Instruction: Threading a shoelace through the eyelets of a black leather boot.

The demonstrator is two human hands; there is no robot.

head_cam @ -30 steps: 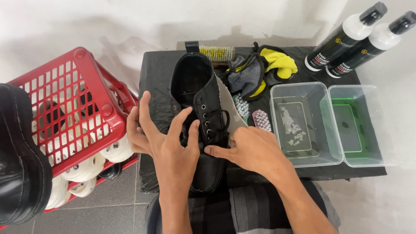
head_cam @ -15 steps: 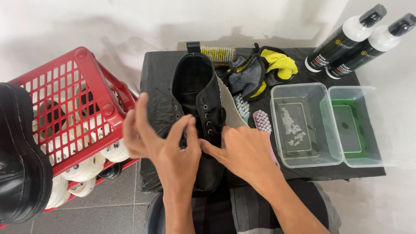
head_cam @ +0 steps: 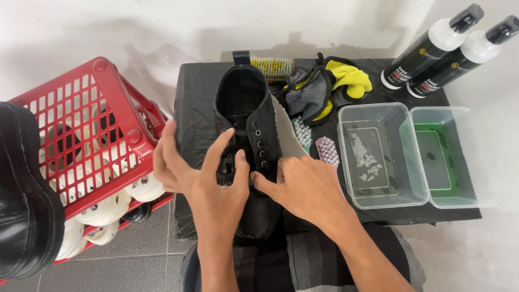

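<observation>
- A black lace-up shoe (head_cam: 250,135) lies lengthwise on the black table (head_cam: 197,108), toe near, open collar far, left of the table's middle.
- The left hand (head_cam: 203,173) rests on the shoe's left side, fingers spread, forefinger and thumb at the eyelet rows; it touches rather than clenches.
- The right hand (head_cam: 303,186) lies on the shoe's right side, thumb and fingertips pinching at the eyelets.
- A grey insole (head_cam: 286,135) sticks out along the shoe's right edge.
- Just right of it lie a green-bristled brush (head_cam: 301,132) and a pink-bristled brush (head_cam: 327,151).
- Farther back lie a tan-bristled brush (head_cam: 273,66) and grey and yellow cloths (head_cam: 324,86).
- Two clear tubs (head_cam: 378,157) stand at right; two spray bottles (head_cam: 432,51) lie far right.
- A red basket (head_cam: 92,124) of white shoes stands on the left.
</observation>
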